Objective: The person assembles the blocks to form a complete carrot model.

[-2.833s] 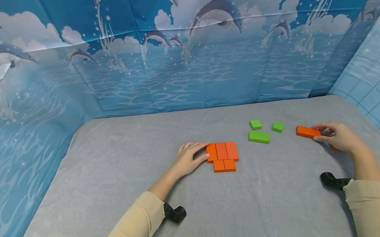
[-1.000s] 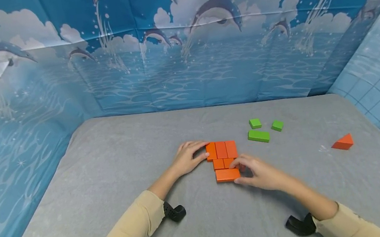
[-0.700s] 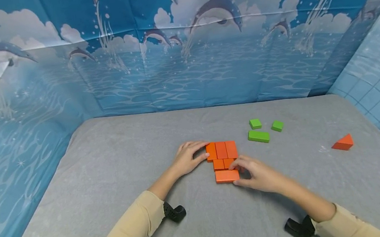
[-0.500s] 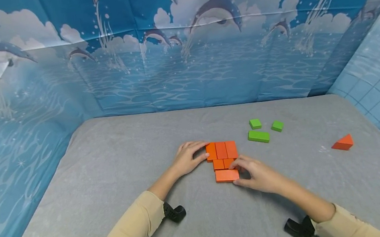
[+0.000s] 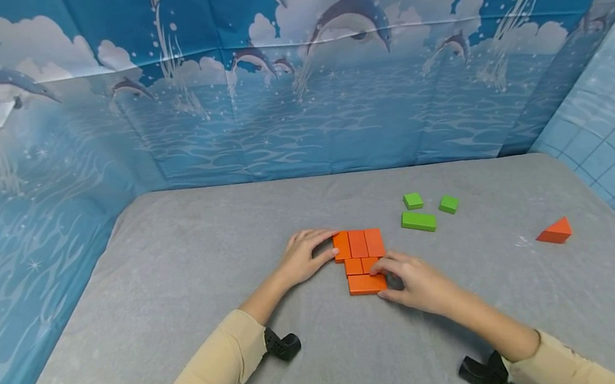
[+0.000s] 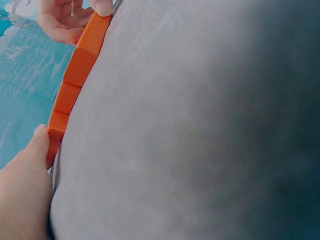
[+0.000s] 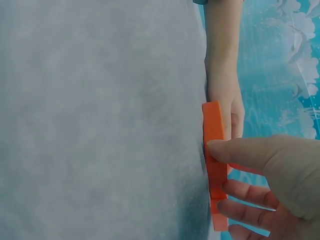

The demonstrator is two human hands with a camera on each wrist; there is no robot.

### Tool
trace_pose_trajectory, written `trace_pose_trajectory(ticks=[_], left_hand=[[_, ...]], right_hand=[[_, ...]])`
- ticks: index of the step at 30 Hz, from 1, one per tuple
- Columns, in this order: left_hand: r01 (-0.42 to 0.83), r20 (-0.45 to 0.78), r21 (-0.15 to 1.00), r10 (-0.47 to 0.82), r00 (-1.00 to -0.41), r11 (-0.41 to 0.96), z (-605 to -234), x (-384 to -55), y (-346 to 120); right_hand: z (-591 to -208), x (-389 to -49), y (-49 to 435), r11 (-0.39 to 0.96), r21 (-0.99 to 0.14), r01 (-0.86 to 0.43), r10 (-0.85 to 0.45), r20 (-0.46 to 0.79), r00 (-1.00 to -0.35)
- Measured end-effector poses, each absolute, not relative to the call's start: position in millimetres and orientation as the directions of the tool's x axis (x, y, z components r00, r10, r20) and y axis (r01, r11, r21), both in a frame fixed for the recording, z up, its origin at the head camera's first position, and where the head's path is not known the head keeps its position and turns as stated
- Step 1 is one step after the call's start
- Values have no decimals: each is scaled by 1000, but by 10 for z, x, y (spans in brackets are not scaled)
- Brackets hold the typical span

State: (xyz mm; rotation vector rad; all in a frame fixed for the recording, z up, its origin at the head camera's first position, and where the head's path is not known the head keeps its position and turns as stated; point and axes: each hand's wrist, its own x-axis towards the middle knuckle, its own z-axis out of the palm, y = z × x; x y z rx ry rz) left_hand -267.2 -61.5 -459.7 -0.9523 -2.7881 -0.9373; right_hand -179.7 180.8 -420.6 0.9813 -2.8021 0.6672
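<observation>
Orange blocks lie flat and close together on the grey cloth: a row of three blocks, two small blocks below them, and one long orange block crosswise at the near end. My right hand pinches this long block's right end, thumb on the near side and index finger on top. In the right wrist view my thumb presses the long block. With fingers fairly straight, my left hand rests against the leftmost block, index finger at its far corner and thumb at its left side.
To the right of the orange blocks lie a long green block and two small green blocks. Farther right sits an orange triangular block. A blue dolphin-print curtain encloses the cloth-covered table.
From the far right, my right hand has brought the long orange block to the near end of the others, uncovering the triangular block. Over the last second it barely moved; my left hand stayed put.
</observation>
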Motion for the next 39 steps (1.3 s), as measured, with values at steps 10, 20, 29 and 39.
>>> trace_pose_trajectory(ticks=[10,20,29,39], left_hand=[[568,231,535,538,-811,625,-4582,-2658,-616],[569,233,535,538,-810,625,-4571,-2654,-614],[570,233,537,540,-809,622,-4575,-2657,-615],[585,255,537,544,-800,608,-4581,-2654,-620]], right_hand=[[-4235,-1781,1783,712,-347,-610,-542,282,-792],[-4264,-1787,1766,714,-355,-604,-524,302,-796],[-4258,-1827,1805,667,-417,-618,-537,305,-786],[-3961,-1992,2325,618,-562,-549,-419,356,-835]])
